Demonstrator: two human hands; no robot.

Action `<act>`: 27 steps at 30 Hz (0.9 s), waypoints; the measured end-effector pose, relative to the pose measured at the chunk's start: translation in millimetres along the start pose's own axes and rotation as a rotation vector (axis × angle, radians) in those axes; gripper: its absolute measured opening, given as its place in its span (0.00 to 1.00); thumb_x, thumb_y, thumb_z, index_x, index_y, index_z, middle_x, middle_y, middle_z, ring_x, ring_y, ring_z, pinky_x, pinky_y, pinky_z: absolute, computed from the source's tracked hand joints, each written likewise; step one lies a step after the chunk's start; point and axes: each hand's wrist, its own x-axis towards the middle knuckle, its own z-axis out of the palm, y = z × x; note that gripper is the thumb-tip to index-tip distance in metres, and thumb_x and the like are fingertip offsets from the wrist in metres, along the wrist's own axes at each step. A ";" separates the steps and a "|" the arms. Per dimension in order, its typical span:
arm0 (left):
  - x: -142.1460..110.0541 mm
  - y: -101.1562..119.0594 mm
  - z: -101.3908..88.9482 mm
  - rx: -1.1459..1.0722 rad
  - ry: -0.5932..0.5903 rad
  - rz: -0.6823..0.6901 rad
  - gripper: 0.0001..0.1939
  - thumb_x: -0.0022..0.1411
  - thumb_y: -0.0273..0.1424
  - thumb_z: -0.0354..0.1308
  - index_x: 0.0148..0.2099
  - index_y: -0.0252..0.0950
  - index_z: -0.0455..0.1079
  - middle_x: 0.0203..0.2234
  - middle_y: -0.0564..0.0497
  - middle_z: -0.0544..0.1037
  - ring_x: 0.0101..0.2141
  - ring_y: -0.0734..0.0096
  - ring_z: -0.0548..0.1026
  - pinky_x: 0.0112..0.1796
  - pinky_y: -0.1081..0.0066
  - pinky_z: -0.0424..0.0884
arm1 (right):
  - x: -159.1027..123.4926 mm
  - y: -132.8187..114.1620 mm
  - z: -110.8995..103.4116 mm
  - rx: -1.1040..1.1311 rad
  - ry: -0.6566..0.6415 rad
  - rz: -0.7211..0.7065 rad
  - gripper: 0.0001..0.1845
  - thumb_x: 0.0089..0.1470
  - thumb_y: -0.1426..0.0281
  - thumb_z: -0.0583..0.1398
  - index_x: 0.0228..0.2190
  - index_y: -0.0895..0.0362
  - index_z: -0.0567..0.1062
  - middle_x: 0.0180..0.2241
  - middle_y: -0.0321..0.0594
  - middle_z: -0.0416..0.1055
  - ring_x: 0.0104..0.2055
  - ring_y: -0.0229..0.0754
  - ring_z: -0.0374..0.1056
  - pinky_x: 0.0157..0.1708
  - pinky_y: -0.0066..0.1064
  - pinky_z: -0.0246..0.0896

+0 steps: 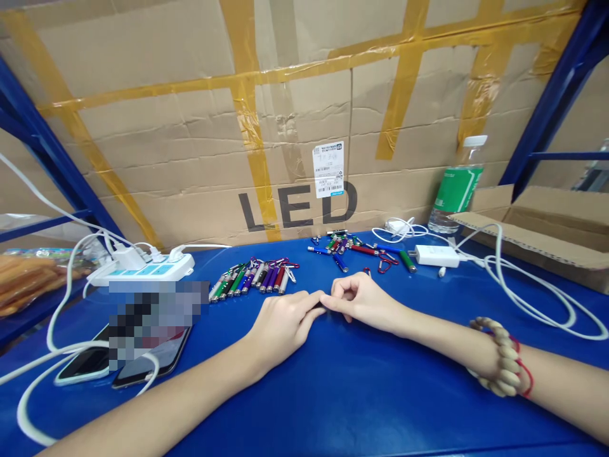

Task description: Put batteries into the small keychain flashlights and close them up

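My left hand (288, 320) and my right hand (366, 298) meet fingertip to fingertip above the blue tabletop. Both are closed in a pinch, and whatever lies between the fingers is hidden, apart from a small dark spot. Just behind my right knuckles a bit of a red clip (366, 271) shows; I cannot tell what it belongs to. Left of the hands, several small keychain flashlights (247, 279) in silver, green, blue, purple and red lie side by side in a row. Beyond my right hand is a loose pile of similar flashlights (364, 249) with carabiner clips.
A white power strip (157, 271) and two phones (157, 362) with white cables lie at left. At right are a white charger (436, 256), a looped cable (504, 279), a water bottle (454, 184) and an open carton (547, 235). A large taped cardboard box (190, 158) stands behind.
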 end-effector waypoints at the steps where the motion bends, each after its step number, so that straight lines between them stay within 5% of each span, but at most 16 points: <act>1: 0.2 0.2 -0.1 0.000 -0.003 -0.003 0.12 0.65 0.31 0.45 0.41 0.38 0.70 0.27 0.52 0.75 0.27 0.72 0.74 0.30 0.75 0.68 | 0.3 0.3 0.4 -0.009 -0.002 -0.003 0.21 0.39 0.56 0.64 0.16 0.59 0.66 0.13 0.32 0.62 0.15 0.30 0.56 0.16 0.23 0.47; 10: 2.2 1.1 -2.5 -0.110 0.015 -0.060 0.14 0.65 0.32 0.45 0.51 0.44 0.64 0.44 0.54 0.74 0.40 0.70 0.75 0.40 0.73 0.70 | 0.7 -0.1 1.2 -0.040 0.014 -0.052 0.20 0.44 0.55 0.61 0.19 0.59 0.66 0.12 0.30 0.61 0.15 0.30 0.56 0.17 0.21 0.48; 27: 2.5 6.1 -6.4 -0.057 -0.012 -0.117 0.10 0.65 0.34 0.44 0.42 0.41 0.66 0.33 0.55 0.77 0.33 0.70 0.76 0.29 0.76 0.66 | -2.0 -6.8 0.4 -0.043 0.014 -0.076 0.20 0.45 0.54 0.61 0.21 0.59 0.68 0.11 0.29 0.60 0.14 0.30 0.56 0.17 0.22 0.48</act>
